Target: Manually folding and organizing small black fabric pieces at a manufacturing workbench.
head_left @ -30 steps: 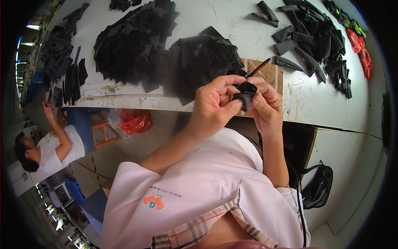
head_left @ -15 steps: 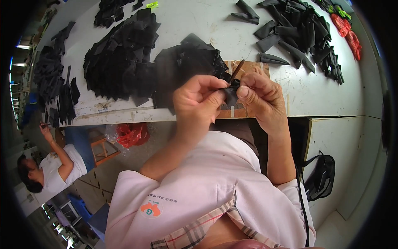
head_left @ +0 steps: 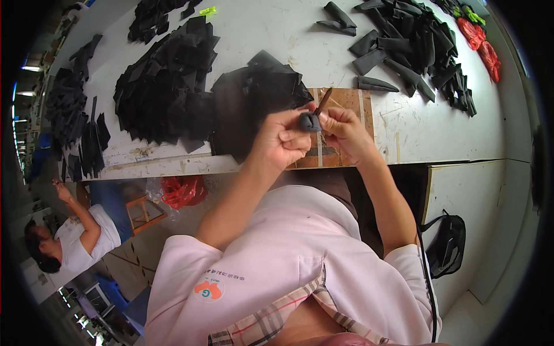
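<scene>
Your left hand (head_left: 283, 141) grips the cloth (head_left: 309, 121); your right hand (head_left: 348, 131) touches it, grip unclear; a stick (head_left: 325, 100) juts beyond both.

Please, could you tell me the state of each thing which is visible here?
Left hand: fingers curled around the black cloth piece.
Black cloth piece: bunched up.
Right hand: fingers bent beside the black cloth piece; grip unclear.
Slim brown stick: slanted.
Flat black pieces: heaped, overlapping.
Narrow black pieces: loosely piled.
Red bag on the left: crumpled.
</scene>
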Tool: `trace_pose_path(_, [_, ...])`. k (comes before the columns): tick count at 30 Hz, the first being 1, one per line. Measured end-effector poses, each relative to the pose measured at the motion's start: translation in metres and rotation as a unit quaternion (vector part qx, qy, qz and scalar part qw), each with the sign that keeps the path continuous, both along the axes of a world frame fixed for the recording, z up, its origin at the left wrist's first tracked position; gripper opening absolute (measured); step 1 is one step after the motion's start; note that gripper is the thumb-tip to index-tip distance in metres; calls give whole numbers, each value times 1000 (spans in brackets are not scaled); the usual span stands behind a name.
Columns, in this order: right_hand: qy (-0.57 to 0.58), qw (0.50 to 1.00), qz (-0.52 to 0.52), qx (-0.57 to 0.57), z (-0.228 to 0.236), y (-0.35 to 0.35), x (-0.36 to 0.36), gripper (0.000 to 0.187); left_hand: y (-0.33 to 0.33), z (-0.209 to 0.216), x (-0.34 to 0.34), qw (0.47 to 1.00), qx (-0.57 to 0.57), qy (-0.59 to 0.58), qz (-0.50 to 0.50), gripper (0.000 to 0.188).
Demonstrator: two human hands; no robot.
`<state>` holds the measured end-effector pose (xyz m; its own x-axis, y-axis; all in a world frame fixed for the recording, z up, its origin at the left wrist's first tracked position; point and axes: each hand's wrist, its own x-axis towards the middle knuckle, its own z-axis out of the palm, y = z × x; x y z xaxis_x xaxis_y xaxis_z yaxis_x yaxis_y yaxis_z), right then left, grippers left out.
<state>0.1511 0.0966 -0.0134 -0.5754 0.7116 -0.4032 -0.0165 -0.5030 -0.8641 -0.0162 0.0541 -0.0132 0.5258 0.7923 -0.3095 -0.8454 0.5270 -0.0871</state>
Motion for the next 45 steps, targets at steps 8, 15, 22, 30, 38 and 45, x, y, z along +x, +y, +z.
trace_pose_path(8, [91, 980, -43, 173, 85, 3, -14, 29, 0, 85, -3, 970, 233, 0, 63, 26])
trace_pose_path(15, [89, 995, -22, 34, 23, 12, -10, 28, 6, 16, 1, 994, 80, 57, 56, 27])
trace_pose_path(22, [137, 985, 36, 96, 43, 23, -14, 30, 6, 42, -1, 983, 145, -104, 36, 25])
trace_pose_path(30, [54, 983, 32, 174, 12, 26, -7, 31, 2, 46, 13, 685, 311, 615, 237, 34])
trace_pose_path(38, [-201, 737, -6, 646, 66, 3, -3, 56, 1, 55, 13, 596, 410, 644, 249, 12])
trace_pose_path(45, [-303, 639, 48, 705, 72, 4, -9, 35, -4, 65, 14, 719, 347, 469, 378, 13])
